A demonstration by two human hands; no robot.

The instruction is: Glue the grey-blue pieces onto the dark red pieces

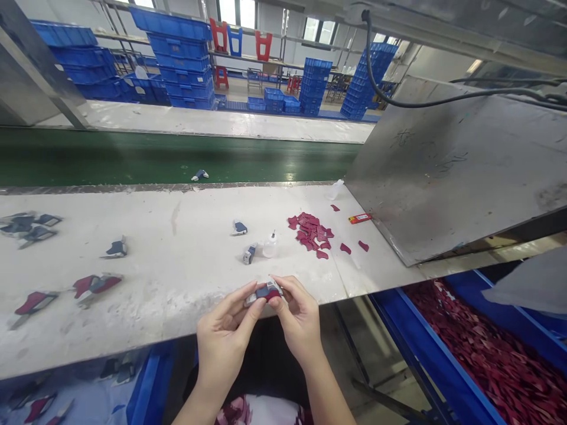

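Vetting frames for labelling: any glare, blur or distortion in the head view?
Head view, background: windows blown out nearly white; head view, middle: bright glint on the green belt; head view, far left: dark-blue pieces smeared and stretched; head view, near centre: held piece clearer, its blue and maroon areas distinguishable, though fingers partly cover it.

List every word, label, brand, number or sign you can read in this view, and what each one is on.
No text can be read with certainty.
Metal panel: dark handwritten marks, illegible.
Red-and-yellow packet: any print is too small to read.
Stacked blue crates: small pale patches, too small to tell whether they carry text.
Piece held in the left hand and right hand: no legible lettering.
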